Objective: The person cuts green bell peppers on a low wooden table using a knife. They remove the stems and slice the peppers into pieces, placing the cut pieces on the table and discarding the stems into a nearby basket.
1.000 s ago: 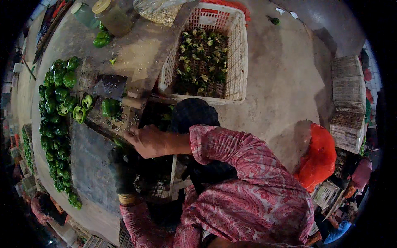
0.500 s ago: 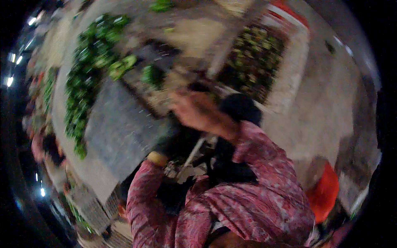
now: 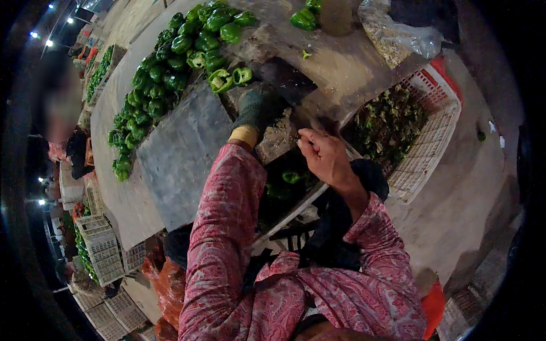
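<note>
My left hand [image 3: 257, 111], in a dark green glove with a yellow cuff, reaches over the work surface. Its fingers blend into the dark patch there, so their state is hidden. Just beyond it lie a halved green bell pepper's two pieces [image 3: 220, 81], seeds showing. My bare right hand [image 3: 326, 156] hovers to the right with its fingers curled in; whatever they grip, if anything, cannot be made out. A large heap of whole green bell peppers [image 3: 153, 85] stretches along the left. Below the hands, a whole green pepper [image 3: 290, 177] shows in a dark opening.
A grey sheet [image 3: 182, 153] covers the surface left of my arm. At right stands a white plastic crate [image 3: 432, 148] holding pepper trimmings [image 3: 389, 122]. More peppers [image 3: 304, 20] and a clear plastic bag [image 3: 409, 37] lie at the far side. Stacked crates [image 3: 102, 250] and another person are at left.
My left arm has stretched forward toward the cut peppers. The right hand has moved right, away from the left one. The view has shifted and become sharper.
</note>
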Motion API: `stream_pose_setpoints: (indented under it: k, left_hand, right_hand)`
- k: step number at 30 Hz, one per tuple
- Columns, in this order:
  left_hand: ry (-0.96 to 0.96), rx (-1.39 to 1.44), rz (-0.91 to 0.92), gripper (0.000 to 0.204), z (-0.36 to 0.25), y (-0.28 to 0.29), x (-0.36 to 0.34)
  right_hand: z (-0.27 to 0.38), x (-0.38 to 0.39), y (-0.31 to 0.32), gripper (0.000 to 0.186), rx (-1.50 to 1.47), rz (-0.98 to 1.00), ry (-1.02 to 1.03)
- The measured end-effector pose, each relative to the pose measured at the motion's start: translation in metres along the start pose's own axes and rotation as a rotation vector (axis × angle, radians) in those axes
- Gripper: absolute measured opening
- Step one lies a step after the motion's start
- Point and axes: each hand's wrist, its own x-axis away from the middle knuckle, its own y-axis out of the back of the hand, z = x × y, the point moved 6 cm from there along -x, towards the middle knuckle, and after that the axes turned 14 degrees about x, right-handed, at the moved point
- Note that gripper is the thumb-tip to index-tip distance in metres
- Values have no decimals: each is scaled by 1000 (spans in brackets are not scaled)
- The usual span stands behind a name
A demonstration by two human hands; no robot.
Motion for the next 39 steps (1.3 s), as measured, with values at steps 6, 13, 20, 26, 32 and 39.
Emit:
stream_pose_setpoints:
  k: [6,13,20,26,32,39]
  left_hand:
    - [70,1259,71,38,35,6,47]
    - [-93,1713,124,43,16,-1,165]
    - [147,1632,-100,38,19,-34,237]
    - [62,1409,-291,43,74,-52,249]
    - [143,856,-340,50,56,-9,282]
    - [-392,140,-406,76,18,22,313]
  right_hand:
    - [2,2,-18,30,-27,79,-45]
    - [24,1,-47,47,-162,205,9]
    - [66,32,-77,44,-165,251,286]
    - [72,45,-89,35,-273,336,255]
    - [116,58,-98,39,-192,331,369]
    - [67,129,-170,37,-1095,760,-922]
